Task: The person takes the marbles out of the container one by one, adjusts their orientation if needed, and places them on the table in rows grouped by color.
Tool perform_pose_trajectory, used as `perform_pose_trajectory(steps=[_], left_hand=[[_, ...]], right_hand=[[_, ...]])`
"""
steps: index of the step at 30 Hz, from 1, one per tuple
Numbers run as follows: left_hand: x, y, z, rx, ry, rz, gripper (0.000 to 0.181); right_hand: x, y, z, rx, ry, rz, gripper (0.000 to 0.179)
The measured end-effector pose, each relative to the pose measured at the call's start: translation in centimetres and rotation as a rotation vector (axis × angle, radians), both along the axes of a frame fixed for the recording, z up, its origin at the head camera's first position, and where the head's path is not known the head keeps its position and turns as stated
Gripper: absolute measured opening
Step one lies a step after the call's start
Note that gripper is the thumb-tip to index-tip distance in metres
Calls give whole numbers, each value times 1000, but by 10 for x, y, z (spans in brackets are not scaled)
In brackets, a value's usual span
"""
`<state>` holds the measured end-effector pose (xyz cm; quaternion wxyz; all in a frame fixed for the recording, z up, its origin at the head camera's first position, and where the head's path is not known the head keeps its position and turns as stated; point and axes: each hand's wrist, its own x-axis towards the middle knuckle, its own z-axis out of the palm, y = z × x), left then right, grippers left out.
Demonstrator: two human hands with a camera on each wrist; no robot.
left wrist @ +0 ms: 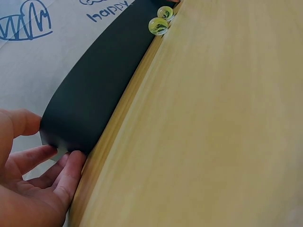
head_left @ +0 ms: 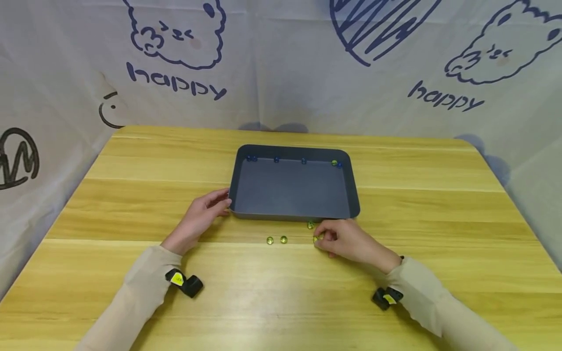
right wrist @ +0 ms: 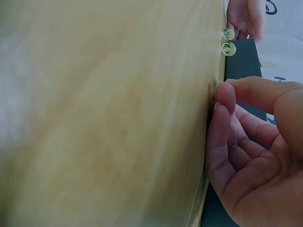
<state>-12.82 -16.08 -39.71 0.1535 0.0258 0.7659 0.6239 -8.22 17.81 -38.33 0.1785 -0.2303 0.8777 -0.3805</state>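
My left hand (head_left: 203, 214) rests its fingertips against the front left corner of a dark grey rectangular tray (head_left: 285, 216). In the left wrist view, its fingers lie along the tray's end wall. My right hand (head_left: 344, 239) is just in front of the tray's right front side. Its thumb and index finger pinch a yellow-green glass marble (head_left: 315, 239), mostly hidden by the fingertips, down at the tabletop. Close by, a green marble (head_left: 311, 224) lies against the tray's front wall. Two more yellow-green marbles, one left (head_left: 270, 240) and one right (head_left: 284, 239), lie between the hands.
Inside the tray, several blue marbles (head_left: 276, 160) line the back wall, with one yellow-green marble (head_left: 334, 163) at the back right. The wooden table (head_left: 272, 297) extends around the tray. Behind it hangs a white cloth (head_left: 285, 73) with drawings.
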Motion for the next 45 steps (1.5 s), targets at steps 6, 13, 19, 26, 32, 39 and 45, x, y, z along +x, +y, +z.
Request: perform_pose_trajectory(steps=[6, 13, 19, 26, 32, 39, 45], left_hand=[[1, 0, 1, -8, -12, -4, 50], [2, 0, 2, -5, -6, -2, 50], [2, 0, 2, -7, -6, 0, 50], [2, 1, 2, -12, 3, 2, 50], [2, 1, 1, -9, 1, 3, 49], [1, 1, 1, -9, -1, 2, 50], [1, 1, 1, -14, -5, 2, 50]], right_hand=[[1, 0, 0, 0, -14, -8, 15], [1, 0, 0, -3, -18, -8, 16], [0, 0, 0, 0, -15, -5, 16], [1, 0, 0, -2, -17, -9, 15], [0, -1, -1, -3, -21, -13, 13], [0, 0, -1, 2, -27, -18, 12], [0, 0, 0, -2, -17, -7, 12]])
